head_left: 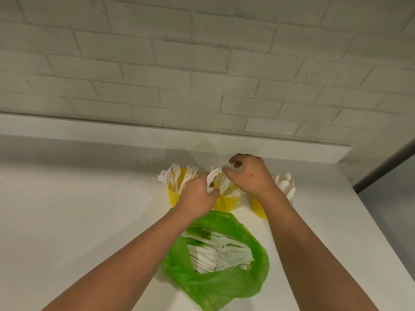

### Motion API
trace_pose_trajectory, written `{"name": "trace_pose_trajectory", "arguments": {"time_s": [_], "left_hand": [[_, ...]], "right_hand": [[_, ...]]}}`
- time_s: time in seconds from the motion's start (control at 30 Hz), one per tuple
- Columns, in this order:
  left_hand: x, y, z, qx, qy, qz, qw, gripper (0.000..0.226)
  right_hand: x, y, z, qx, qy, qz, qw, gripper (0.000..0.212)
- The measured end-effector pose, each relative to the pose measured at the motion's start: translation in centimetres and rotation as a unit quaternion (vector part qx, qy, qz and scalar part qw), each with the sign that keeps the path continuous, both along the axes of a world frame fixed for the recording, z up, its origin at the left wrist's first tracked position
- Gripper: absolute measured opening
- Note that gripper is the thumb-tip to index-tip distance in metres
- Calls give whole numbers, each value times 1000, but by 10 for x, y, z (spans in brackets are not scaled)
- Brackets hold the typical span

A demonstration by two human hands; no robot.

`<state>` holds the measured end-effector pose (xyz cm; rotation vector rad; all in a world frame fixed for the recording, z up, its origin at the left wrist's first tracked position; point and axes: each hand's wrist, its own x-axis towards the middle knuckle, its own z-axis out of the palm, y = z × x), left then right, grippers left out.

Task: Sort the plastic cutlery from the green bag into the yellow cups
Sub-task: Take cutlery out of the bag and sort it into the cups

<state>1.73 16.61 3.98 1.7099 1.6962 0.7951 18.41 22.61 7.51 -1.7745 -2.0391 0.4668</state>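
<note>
I see both hands meeting over the middle cup [225, 202], the yellow one I take as my reference. My left hand [197, 196] sits just above its near-left rim, thumb and fingers pinching the handle of a white fork [212, 177] that arcs up over the cup's mouth. My right hand [249, 173] hovers above the cup's far-right side with its fingers curled. Its thumb tip meets the fork's tined end, but I cannot tell if it really grips.

More forks stand inside the middle cup. Left of it, the left cup [174, 195] bristles with upright forks [177, 176]. To its right, the right cup [259, 207] holds spoons [284, 182]. Nearer to me than the middle cup lies the green bag [220, 283], open, with loose cutlery [215, 250] inside, on the white table [67, 221].
</note>
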Motion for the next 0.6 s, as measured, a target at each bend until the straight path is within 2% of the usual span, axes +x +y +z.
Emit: {"name": "trace_pose_trajectory", "arguments": {"time_s": [0.1,0.17,0.23,0.4,0.5,0.6], "left_hand": [[0,1,6,-4,-44,20,999,15],[-1,0,10,-10,-77,36,996,27],[-4,0,15,-10,-109,49,993,38],[-13,1,18,0,-142,77,987,49],[-20,2,14,2,-187,83,979,46],[-26,-2,18,31,-170,62,983,42]], "right_hand": [[-5,-6,-8,91,-78,-3,993,42],[-11,-12,-16,85,-139,13,987,49],[-15,-15,-23,56,-159,42,985,50],[-14,-9,-23,41,-115,12,992,42],[-17,-14,-12,97,-75,-16,992,38],[-28,-25,6,151,63,-16,986,32]]}}
